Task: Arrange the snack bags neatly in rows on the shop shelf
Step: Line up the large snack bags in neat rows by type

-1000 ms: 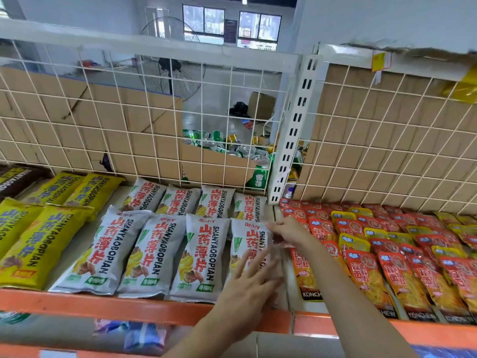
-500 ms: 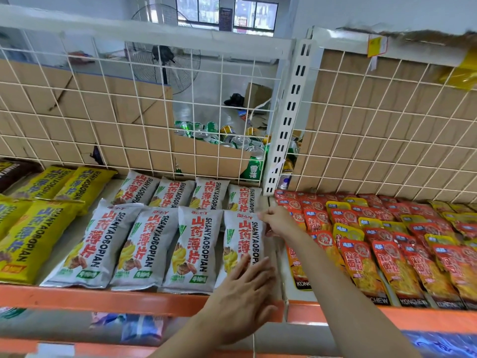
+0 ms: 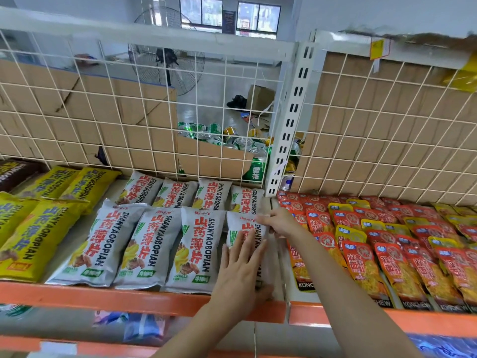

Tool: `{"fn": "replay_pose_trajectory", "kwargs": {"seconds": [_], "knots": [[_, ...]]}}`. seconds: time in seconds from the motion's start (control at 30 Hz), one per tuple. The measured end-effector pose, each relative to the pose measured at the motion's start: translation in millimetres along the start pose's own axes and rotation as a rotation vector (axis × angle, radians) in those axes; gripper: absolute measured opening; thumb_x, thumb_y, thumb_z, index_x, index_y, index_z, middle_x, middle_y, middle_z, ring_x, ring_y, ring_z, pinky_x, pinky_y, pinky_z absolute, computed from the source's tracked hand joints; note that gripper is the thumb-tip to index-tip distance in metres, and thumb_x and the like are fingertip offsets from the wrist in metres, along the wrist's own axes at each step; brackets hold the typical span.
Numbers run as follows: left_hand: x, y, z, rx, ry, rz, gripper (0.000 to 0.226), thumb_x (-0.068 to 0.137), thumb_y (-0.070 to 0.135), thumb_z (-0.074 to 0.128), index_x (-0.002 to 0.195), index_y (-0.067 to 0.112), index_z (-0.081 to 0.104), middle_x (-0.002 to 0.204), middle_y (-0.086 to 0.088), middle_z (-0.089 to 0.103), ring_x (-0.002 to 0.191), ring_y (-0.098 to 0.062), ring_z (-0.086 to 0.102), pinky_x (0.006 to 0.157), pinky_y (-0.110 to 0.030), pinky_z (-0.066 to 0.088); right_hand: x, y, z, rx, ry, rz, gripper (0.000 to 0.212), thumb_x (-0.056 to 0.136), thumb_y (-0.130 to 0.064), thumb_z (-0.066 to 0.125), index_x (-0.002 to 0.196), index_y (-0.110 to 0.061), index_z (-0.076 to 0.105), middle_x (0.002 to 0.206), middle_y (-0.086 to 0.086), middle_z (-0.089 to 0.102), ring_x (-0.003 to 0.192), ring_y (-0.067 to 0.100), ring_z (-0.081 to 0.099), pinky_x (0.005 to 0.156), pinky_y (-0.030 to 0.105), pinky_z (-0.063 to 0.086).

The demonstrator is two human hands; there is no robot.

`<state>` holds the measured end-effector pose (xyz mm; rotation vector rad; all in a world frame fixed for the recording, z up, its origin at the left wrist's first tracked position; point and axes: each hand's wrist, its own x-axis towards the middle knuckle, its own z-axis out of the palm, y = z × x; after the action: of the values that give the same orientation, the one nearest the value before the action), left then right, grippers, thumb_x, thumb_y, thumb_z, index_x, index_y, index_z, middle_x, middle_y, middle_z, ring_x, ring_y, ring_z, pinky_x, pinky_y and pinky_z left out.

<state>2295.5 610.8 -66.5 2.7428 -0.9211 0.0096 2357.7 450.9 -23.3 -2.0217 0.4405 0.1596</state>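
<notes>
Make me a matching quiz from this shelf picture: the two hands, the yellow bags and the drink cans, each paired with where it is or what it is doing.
Column one:
1. left hand
2. right hand
3. yellow bags
4. drink cans

Column two:
A. in a cardboard box behind the wire grid
B. lying flat on the rightmost front grey bag
C. at the far left of the shelf
D. pinching that grey bag's top corner

Pairs: 1-B, 2-D, 3-C, 4-A.

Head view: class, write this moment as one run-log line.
step: row alignment | left hand: flat on rightmost grey bag | right hand: pinches its top edge
</notes>
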Motion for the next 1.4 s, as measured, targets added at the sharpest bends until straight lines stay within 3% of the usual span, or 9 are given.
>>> {"fn": "replay_pose_trajectory", "kwargs": {"seconds": [0.07, 0.13, 0.2, 0.3, 0.37, 0.53, 0.63, 0.77, 1.4], "knots": [[-1, -1, 2, -0.086, -0.001, 0.018, 0.084, 0.071, 0.063, 0.02, 0.145, 0.037, -0.01, 0.148, 0.008, -0.033, 0.131, -0.02, -0.04, 0.109, -0.041, -0.009, 2, 1, 1, 0.064, 0.05, -0.009, 0.036, 0.093, -0.024, 0.056, 0.06, -0.011, 0.046, 0.053, 0.003, 0.041, 0.044, 0.012, 0.036, 0.037, 0.016, 0.027], [-3, 2, -3, -0.102, -0.009, -0.011, 0.08, 0.084, 0.058, 0.032, 0.142, 0.038, -0.019, 0.14, 0.012, -0.042, 0.124, -0.019, -0.046, 0.109, -0.037, -0.016, 4, 3, 4, 0.082, 0.077, 0.005, 0.035, 0.095, -0.025, 0.052, 0.063, -0.011, 0.046, 0.055, 0.004, 0.039, 0.045, 0.013, 0.035, 0.038, 0.017, 0.028], [-4, 2, 1, -0.062, 0.003, -0.048, 0.079, 0.088, 0.052, 0.042, 0.145, 0.034, -0.01, 0.147, 0.007, -0.031, 0.133, -0.025, -0.034, 0.112, -0.041, -0.007, 6, 5, 6, 0.041, 0.096, -0.003, 0.029, 0.095, -0.027, 0.051, 0.07, -0.011, 0.05, 0.06, 0.003, 0.042, 0.049, 0.014, 0.039, 0.043, 0.021, 0.031], [-9, 1, 0, 0.068, -0.044, -0.048, 0.076, 0.072, 0.063, 0.035, 0.139, 0.027, 0.039, 0.15, -0.002, 0.032, 0.137, -0.029, 0.029, 0.11, -0.045, 0.028, 8, 6, 6, -0.047, 0.113, -0.061, 0.025, 0.094, -0.027, 0.052, 0.075, -0.012, 0.053, 0.067, 0.003, 0.05, 0.057, 0.015, 0.048, 0.052, 0.025, 0.037], [-10, -5, 1, 0.078, -0.028, -0.023, 0.072, 0.071, 0.064, 0.035, 0.132, 0.029, 0.046, 0.142, 0.001, 0.045, 0.134, -0.023, 0.035, 0.109, -0.043, 0.022, 8, 6, 6, -0.097, 0.12, -0.093, 0.025, 0.093, -0.029, 0.054, 0.076, -0.011, 0.056, 0.073, 0.01, 0.057, 0.064, 0.02, 0.055, 0.061, 0.033, 0.045], [18, -37, -42, -0.141, 0.177, -0.046, 0.059, 0.094, 0.044, 0.039, 0.146, 0.029, 0.015, 0.154, 0.013, 0.003, 0.141, -0.008, -0.008, 0.116, -0.029, -0.007, 6, 6, 8, -0.176, 0.177, -0.123, 0.025, 0.092, -0.033, 0.054, 0.072, -0.019, 0.052, 0.078, 0.006, 0.061, 0.069, 0.017, 0.056, 0.064, 0.034, 0.043], [53, -71, -67, -0.221, 0.129, -0.144, 0.057, 0.096, 0.038, 0.041, 0.147, 0.021, 0.02, 0.155, 0.004, 0.014, 0.143, -0.015, 0.008, 0.117, -0.034, 0.007, 5, 7, 13, -0.185, 0.196, -0.102, 0.027, 0.094, -0.034, 0.05, 0.07, -0.023, 0.046, 0.069, -0.005, 0.054, 0.059, 0.007, 0.05, 0.052, 0.021, 0.033], [102, -107, -79, -0.151, -0.043, -0.096, 0.053, 0.097, 0.035, 0.041, 0.144, 0.015, 0.029, 0.153, -0.005, 0.024, 0.14, -0.023, 0.021, 0.114, -0.04, 0.02, 7, 11, 17, -0.135, 0.222, -0.114, 0.023, 0.093, -0.036, 0.051, 0.078, -0.019, 0.053, 0.082, 0.004, 0.064, 0.07, 0.016, 0.058, 0.06, 0.027, 0.042], [160, -132, -73, -0.04, -0.282, -0.006, 0.071, 0.089, 0.056, 0.046, 0.147, 0.028, 0.018, 0.156, -0.002, 0.013, 0.143, -0.027, 0.009, 0.113, -0.049, 0.014, 11, 19, 25, -0.066, 0.288, -0.069, 0.038, 0.089, -0.047, 0.05, 0.108, -0.015, 0.057, 0.098, 0.002, 0.066, 0.091, 0.018, 0.063, 0.086, 0.042, 0.05]]}}
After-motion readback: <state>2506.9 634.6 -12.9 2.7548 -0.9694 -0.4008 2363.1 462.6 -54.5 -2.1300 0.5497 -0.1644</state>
